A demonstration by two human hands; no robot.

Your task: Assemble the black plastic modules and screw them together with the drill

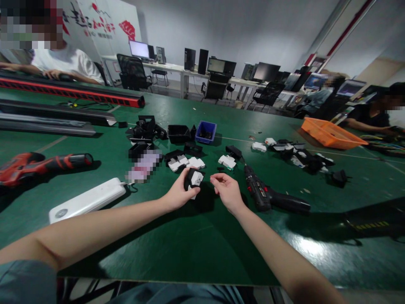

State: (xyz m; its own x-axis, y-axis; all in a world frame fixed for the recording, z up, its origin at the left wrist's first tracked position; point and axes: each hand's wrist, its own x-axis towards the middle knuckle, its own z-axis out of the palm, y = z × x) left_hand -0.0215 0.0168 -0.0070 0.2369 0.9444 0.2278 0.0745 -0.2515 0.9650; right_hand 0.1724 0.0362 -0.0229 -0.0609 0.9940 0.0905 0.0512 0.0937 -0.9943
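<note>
My left hand (179, 193) is closed around a small black plastic housing with a white part in it (196, 179), held above the green table (190, 249). Just to its right, my right hand (228, 192) has thumb and fingertips pinched together; whatever they hold, if anything, is too small to make out. A black cordless screwdriver (261, 192) lies to the right of that hand. Beyond both hands sit white plastic modules (227, 161) and more white pieces (185, 163) among black parts.
A blue bin (205, 132) with small dark pieces stands beside a black bin (179, 134). At left lie a white power bank (88, 199) and a red-black power tool (41, 166). An orange crate (332, 133) is at far right. Two people sit across the table's ends.
</note>
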